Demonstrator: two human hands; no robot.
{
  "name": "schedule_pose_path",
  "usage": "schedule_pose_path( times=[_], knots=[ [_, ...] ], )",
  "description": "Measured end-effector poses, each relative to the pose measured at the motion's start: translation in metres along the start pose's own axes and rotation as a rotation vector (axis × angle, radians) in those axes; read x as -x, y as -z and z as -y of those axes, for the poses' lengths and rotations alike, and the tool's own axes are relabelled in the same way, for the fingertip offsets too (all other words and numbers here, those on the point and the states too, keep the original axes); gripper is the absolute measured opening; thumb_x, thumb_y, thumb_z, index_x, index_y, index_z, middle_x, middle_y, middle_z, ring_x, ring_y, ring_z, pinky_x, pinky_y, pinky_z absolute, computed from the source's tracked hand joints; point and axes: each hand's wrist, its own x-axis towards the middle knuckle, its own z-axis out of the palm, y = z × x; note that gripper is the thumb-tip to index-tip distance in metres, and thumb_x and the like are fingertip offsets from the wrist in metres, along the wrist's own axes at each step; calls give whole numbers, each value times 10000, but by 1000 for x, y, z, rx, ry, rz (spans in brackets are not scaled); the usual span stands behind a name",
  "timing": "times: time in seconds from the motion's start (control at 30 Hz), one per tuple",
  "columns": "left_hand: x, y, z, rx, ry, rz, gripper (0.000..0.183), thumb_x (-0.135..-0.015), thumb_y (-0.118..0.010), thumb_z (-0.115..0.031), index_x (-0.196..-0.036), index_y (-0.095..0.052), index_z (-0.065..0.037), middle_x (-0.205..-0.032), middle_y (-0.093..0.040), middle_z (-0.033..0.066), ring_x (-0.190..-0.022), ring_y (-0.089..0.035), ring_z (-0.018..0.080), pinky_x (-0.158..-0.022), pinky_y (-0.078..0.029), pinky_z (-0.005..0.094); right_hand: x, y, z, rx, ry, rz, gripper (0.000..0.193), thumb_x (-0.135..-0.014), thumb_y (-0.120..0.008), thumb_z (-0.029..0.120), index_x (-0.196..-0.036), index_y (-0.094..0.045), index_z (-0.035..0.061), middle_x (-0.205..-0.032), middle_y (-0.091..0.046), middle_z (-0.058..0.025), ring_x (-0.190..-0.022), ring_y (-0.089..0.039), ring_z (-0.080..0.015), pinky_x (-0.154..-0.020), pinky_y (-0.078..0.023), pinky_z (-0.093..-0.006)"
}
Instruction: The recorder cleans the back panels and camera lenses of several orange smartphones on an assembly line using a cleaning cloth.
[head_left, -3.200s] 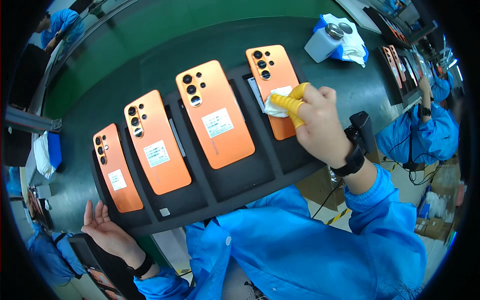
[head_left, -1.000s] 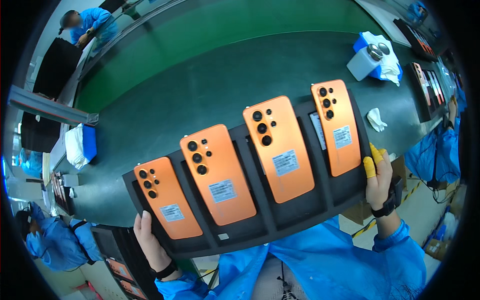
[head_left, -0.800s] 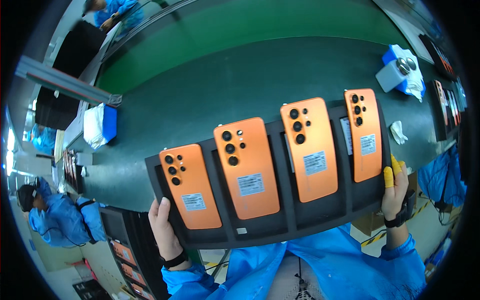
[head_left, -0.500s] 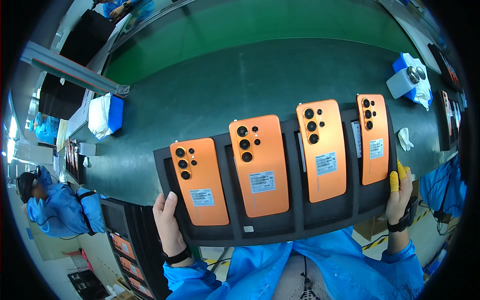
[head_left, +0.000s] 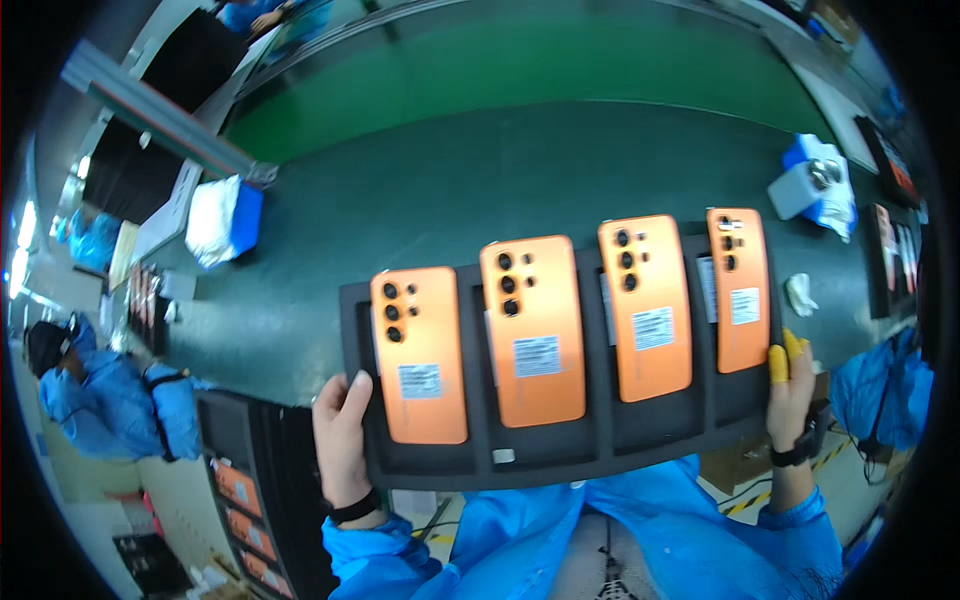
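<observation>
Between my two hands a black tray [head_left: 620, 442] is held by its ends above the table's front edge. My left hand [head_left: 342, 435] grips the left end, with the thumb on the rim. My right hand [head_left: 790, 400] clasps the right end and wears yellow finger cots. Several orange smartphones lie back up in the tray's compartments, from a left phone [head_left: 420, 335] to a right phone [head_left: 742, 275]. Each has black camera rings and a white label. A small white piece [head_left: 503, 456] sits low in the tray.
On the green worktable [head_left: 420, 180] stand a blue box with white cloths [head_left: 215, 220] and, at right, a blue bin with a dispenser bottle [head_left: 795, 190]. A crumpled white wipe [head_left: 800, 295] lies nearby. Phone trays [head_left: 235, 430] stand at left, near a co-worker [head_left: 110, 400].
The tray has shifted slightly right at its left end and turned a little more level. Both hands keep their grip, and the camera view has moved slightly.
</observation>
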Motion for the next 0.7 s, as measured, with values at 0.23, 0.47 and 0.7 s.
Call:
schedule_pose_path(
  times=[0.23, 0.47, 0.7],
  knots=[
    [8, 2, -2, -77, -131, 2, 213, -889, -630, -89, -1049, -585, 45, -957, -646, 57, -844, -582, 103, -778, -465, 260, -10, 3, 18, -68, 63, -6, 338, -884, -612, 100, -1156, -564, -95, -951, -551, -224, -865, -558, -382, -754, -457, -398],
    [-7, 14, 0, 29, -356, -6, 264, -967, -536, -154, -1144, -558, 42, -1001, -647, 67, -862, -610, 118, -746, -492, 256, -36, -7, 29, -228, 210, -278, 341, -902, -614, 131, -1165, -573, -81, -972, -565, -206, -863, -562, -373, -757, -458, -400],
    [-67, 20, -13, -64, -512, -78, 269, -954, -590, -246, -1037, -575, 10, -932, -630, 48, -798, -582, 111, -697, -482, 267, -103, -29, 55, -263, 126, -283, 248, -866, -605, 142, -1043, -625, -31, -918, -576, -205, -849, -578, -384, -706, -471, -427]
  ],
)
